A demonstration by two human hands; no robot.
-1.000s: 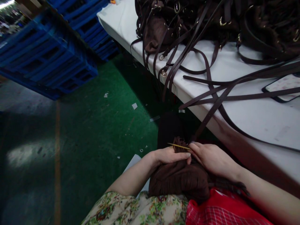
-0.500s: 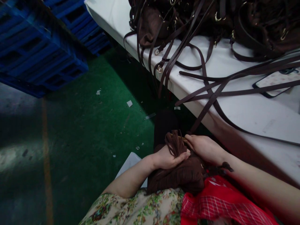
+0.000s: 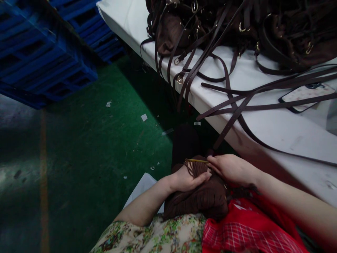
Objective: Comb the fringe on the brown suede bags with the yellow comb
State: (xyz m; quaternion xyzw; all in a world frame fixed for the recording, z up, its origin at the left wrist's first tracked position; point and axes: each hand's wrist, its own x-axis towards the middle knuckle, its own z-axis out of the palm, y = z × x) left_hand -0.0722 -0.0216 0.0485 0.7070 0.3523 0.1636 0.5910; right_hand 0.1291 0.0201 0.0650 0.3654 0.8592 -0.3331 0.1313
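A brown fabric bag (image 3: 207, 198) lies on my lap. My left hand (image 3: 186, 180) rests over it, thumb pressed across a brown tassel (image 3: 195, 169) whose thin strips fan over the fingers. My right hand (image 3: 233, 170) is closed, pinching a thin yellow rod-like tool (image 3: 197, 161). The tool lies across the tips of the tassel strips. Its full shape and the end inside my right hand are hidden.
At the right stands a white-covered table (image 3: 295, 131) with a pile of dark brown bags (image 3: 171, 33). Dark straps (image 3: 231, 121) hang over its edge. Among them lies a phone (image 3: 300, 98). Blue pallets (image 3: 47, 52) stand on the green floor (image 3: 110, 151) at the left.
The tassel strips stood up in a bunch before; now they lie flatter over my left fingers. The yellow tool has come more into sight above them, and my right hand has shifted slightly.
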